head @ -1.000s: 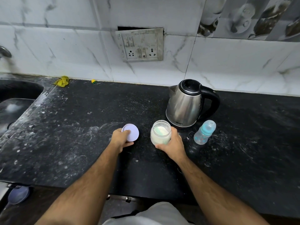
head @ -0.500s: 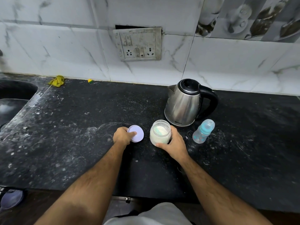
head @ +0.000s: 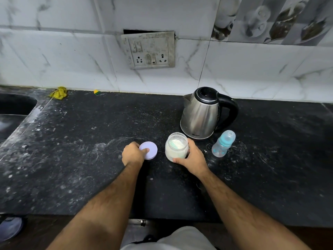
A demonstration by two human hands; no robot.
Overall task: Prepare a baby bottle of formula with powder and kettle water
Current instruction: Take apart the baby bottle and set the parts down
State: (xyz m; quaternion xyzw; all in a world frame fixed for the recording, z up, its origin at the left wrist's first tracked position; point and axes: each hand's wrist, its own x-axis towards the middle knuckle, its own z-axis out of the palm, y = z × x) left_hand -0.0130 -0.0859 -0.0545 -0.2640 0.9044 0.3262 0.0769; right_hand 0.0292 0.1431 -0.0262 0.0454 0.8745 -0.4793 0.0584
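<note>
Little had shifted: both hands stayed put while the lid [head: 148,150] edged slightly nearer the jar [head: 177,147]. Left hand [head: 133,155] curled over the lid, thumb pressed on top, lid flat on the counter [head: 72,159]. Right hand [head: 193,157] wrapped the open jar of powder, upright. Kettle [head: 201,114] stood just behind; bottle [head: 223,143] just right, capped.
</note>
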